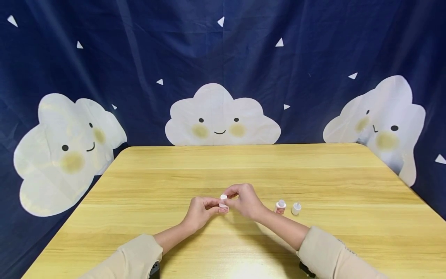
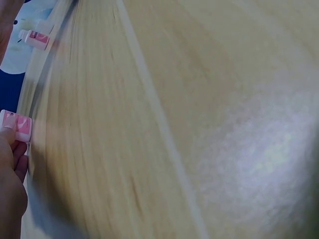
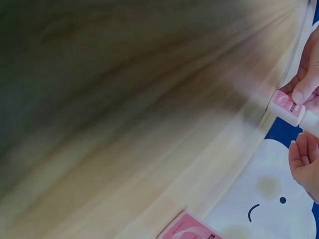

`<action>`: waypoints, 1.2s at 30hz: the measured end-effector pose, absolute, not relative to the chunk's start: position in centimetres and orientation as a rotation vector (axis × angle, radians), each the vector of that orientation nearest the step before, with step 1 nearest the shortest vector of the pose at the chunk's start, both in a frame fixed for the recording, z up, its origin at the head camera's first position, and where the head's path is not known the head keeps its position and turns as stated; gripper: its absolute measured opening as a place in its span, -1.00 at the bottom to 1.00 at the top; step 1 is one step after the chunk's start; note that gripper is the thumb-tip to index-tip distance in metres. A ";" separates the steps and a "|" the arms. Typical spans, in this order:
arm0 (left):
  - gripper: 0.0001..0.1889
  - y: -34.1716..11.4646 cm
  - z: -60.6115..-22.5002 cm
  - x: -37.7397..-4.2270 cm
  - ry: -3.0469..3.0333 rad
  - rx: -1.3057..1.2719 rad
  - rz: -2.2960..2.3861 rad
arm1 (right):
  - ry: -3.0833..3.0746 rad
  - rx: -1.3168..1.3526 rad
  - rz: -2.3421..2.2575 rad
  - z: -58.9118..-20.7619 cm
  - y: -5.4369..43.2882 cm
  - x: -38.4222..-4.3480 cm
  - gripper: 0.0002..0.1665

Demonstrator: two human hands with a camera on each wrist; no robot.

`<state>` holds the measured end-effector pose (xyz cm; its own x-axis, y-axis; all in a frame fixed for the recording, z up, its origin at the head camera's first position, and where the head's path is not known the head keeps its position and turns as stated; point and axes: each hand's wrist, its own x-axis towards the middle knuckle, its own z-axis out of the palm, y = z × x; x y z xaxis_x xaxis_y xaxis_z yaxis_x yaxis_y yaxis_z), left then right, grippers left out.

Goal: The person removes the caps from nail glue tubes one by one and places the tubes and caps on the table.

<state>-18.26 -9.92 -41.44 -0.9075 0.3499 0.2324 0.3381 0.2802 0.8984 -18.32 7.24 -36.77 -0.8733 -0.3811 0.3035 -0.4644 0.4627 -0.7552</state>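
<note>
My left hand (image 1: pixel 200 212) holds a small white bottle (image 1: pixel 224 209) with a pink label upright, near the middle of the table. In the left wrist view, the thumb of that hand lies on the pink label of the bottle (image 2: pixel 20 127). From the right, my right hand (image 1: pixel 246 202) pinches the white cap (image 1: pixel 223 197) at the top of this bottle. The right wrist view shows the cap (image 3: pixel 311 123) at the bottle's neck, partly cut off by the frame edge. Whether the cap sits fully on the neck cannot be told.
A second pink-labelled bottle (image 1: pixel 280 207), its pale nozzle uncovered, stands beyond the right forearm. Just right of it a loose white cap (image 1: pixel 296 209) rests on the wooden table (image 1: pixel 167 174). A dark blue curtain (image 1: pixel 223 46) with clouds hangs behind.
</note>
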 end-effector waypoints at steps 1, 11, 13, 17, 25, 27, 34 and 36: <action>-0.81 -9.9 -41.5 -18.3 2.503 0.684 1.759 | -2.612 0.757 1.386 -36.7 7.3 -18.3 -0.93; -0.83 -9.9 -41.7 -18.4 2.526 0.726 1.769 | -2.620 0.811 1.335 -36.5 7.4 -18.3 -0.95; -0.82 -9.9 -41.7 -18.4 2.532 0.725 1.765 | -2.619 0.825 1.330 -36.4 7.4 -18.3 -0.95; -0.83 -9.9 -41.7 -18.4 2.534 0.729 1.765 | -2.625 0.867 1.310 -36.3 7.5 -18.4 -0.94; -0.85 -9.9 -41.8 -18.5 2.537 0.758 1.772 | -2.662 0.908 1.305 -36.1 7.7 -18.5 -0.90; -0.85 -9.9 -41.6 -18.5 2.534 0.745 1.771 | -2.665 0.883 1.352 -36.2 7.6 -18.5 -0.89; -0.84 -10.0 -41.4 -18.3 2.532 0.705 1.766 | -2.628 0.767 1.507 -36.6 7.4 -18.5 -0.88; -0.83 -10.0 -41.3 -18.3 2.528 0.692 1.763 | -2.619 0.744 1.512 -36.8 7.3 -18.6 -0.89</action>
